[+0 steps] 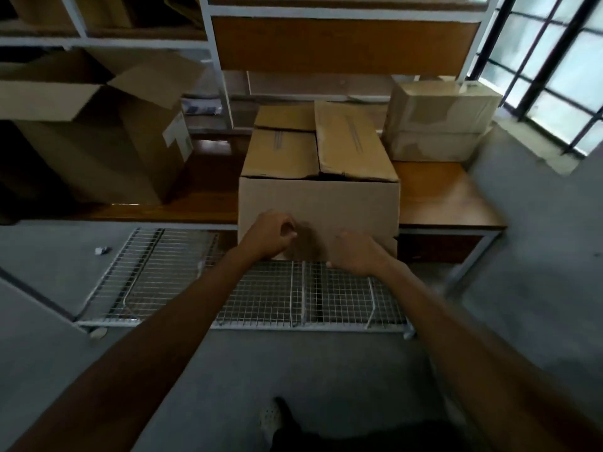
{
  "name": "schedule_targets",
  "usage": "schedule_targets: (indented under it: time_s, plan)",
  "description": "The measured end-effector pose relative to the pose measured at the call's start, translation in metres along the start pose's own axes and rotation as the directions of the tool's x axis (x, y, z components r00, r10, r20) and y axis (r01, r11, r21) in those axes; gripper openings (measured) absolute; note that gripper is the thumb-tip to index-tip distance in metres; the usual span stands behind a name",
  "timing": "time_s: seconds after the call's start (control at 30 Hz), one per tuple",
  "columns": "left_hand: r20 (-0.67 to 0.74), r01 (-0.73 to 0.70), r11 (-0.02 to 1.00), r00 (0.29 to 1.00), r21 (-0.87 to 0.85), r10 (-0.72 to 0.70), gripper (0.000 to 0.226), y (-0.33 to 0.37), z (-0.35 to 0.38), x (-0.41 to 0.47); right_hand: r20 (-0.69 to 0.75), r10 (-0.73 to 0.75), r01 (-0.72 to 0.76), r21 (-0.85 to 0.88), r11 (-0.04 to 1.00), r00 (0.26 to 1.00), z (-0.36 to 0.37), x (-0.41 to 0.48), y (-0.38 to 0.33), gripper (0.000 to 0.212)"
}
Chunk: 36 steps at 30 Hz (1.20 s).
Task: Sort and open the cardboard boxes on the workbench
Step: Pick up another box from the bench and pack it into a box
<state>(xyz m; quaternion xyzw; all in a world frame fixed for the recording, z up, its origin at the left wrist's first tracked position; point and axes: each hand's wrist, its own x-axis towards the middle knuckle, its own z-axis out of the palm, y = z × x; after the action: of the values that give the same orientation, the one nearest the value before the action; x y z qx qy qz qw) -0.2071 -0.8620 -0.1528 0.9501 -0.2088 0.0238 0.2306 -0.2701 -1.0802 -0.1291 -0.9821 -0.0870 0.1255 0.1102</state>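
Note:
A large cardboard box [326,197] stands at the front of the wooden workbench [447,197], its lower front overhanging the bench edge. Its top flaps [352,141] are folded down, with a dark gap showing between them. My left hand [270,236] is in front of the box's front face with its fingers curled, and nothing shows in it. My right hand [355,254] is at the box's lower front edge, back of the hand up. Its fingers are hidden. An open box [98,141] with raised flaps sits at the left. Two taped boxes [440,122] are stacked at the back right.
White shelving [215,60] with a wooden panel rises behind the bench. A wire mesh rack [261,295] lies on the grey floor below the bench front. A small white scrap [102,250] lies on the floor at left. A barred window [554,60] is at the right.

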Motion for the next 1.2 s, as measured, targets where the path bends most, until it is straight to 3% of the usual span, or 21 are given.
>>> schedule_targets:
  time_s: [0.1,0.2,0.3,0.37,0.47,0.6,0.73,0.83,0.9,0.97,1.07,1.2]
  plan:
    - [-0.032,0.022,1.0,0.999,-0.005,-0.022,0.024,-0.005,0.01,0.013,-0.011,0.101,-0.098,0.136,0.986,0.995,0.002,0.012,0.007,0.083]
    - [-0.173,0.012,0.999,0.985,-0.035,-0.018,0.017,-0.01,0.009,0.028,-0.064,0.134,-0.123,0.15,0.981,0.989,0.001,0.029,0.012,0.084]
    - [-0.34,-0.038,0.999,0.94,-0.03,0.026,0.012,-0.01,-0.001,0.044,-0.298,0.126,-0.09,0.133,0.987,0.946,-0.004,0.041,0.01,0.063]
    - [-0.398,-0.087,0.996,0.913,0.016,0.086,0.011,-0.007,-0.008,0.061,-0.514,0.12,-0.065,0.124,0.99,0.849,-0.009,0.05,0.007,0.05]
    - [-0.365,-0.103,0.99,0.922,0.099,0.132,0.018,-0.001,-0.018,0.098,-0.676,0.106,-0.038,0.116,0.993,0.729,-0.025,0.074,0.005,0.046]
    - [-0.185,0.023,0.995,0.983,0.095,-0.005,0.026,0.007,-0.018,0.142,-0.589,0.179,-0.175,0.065,0.982,0.788,-0.055,0.107,0.01,0.049]
    - [-0.068,0.123,0.957,0.987,-0.263,-0.146,0.033,0.016,-0.012,0.174,-0.443,0.315,-0.298,0.11,0.948,0.839,-0.069,0.132,0.027,0.051]
    - [-0.055,0.217,0.763,0.948,-0.609,-0.313,0.029,0.02,-0.013,0.195,-0.481,0.261,-0.228,0.128,0.965,0.837,-0.068,0.139,0.041,0.041]
    - [-0.008,0.223,0.554,0.924,-0.802,-0.383,0.027,0.026,-0.013,0.206,-0.564,0.218,-0.16,0.152,0.975,0.796,-0.073,0.139,0.046,0.036]
    - [-0.004,0.16,0.467,0.944,-0.87,-0.331,0.028,0.033,-0.014,0.218,-0.659,0.21,-0.094,0.207,0.974,0.723,-0.085,0.137,0.051,0.03]
    - [-0.081,0.019,0.531,0.983,-0.847,-0.165,0.029,0.064,-0.021,0.231,-0.763,0.224,-0.014,0.272,0.962,0.606,-0.103,0.135,0.066,0.029]
    - [-0.192,-0.166,0.621,0.981,-0.766,0.026,0.03,0.12,-0.011,0.246,-0.851,0.271,0.135,0.365,0.921,0.45,-0.125,0.13,0.099,0.048]
